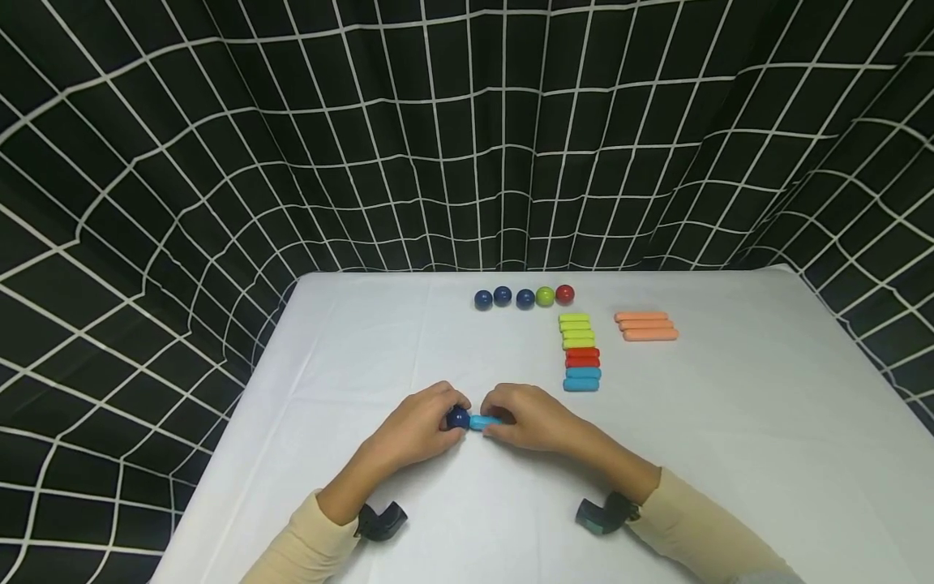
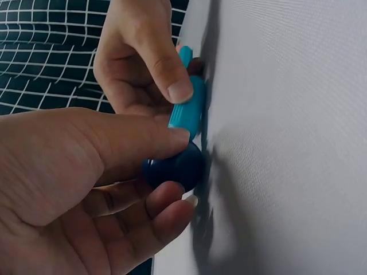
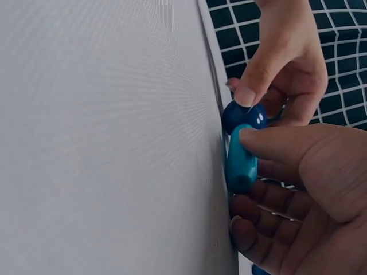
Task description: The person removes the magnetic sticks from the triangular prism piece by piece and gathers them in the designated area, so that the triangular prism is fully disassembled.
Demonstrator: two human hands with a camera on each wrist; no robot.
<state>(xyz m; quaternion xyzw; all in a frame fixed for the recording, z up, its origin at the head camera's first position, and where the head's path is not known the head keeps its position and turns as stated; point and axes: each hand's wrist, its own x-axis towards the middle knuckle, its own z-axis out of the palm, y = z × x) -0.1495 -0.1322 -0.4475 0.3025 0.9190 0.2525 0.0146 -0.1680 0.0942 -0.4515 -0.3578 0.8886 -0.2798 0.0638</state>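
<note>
My left hand (image 1: 419,426) pinches a glossy dark blue ball (image 1: 457,418) between thumb and fingers, just above or on the white tabletop. Opposite it, my right hand (image 1: 538,418) grips a short light blue rod (image 1: 481,422) with thumb and fingers. The rod's left end meets the ball. In the left wrist view the thumb lies over the top of the ball (image 2: 175,169), and the ribbed rod (image 2: 188,112) touches its far side. From the right wrist, the rod (image 3: 241,163) shows a rounded free end, while the ball (image 3: 234,116) sits beyond it.
Along the table's back stand three dark blue balls (image 1: 503,295), a green ball (image 1: 545,296) and a red ball (image 1: 565,294). Nearer lie several yellow-green rods (image 1: 577,333), two red rods (image 1: 582,358) and two blue rods (image 1: 582,379). Three longer orange rods (image 1: 646,325) lie farther right.
</note>
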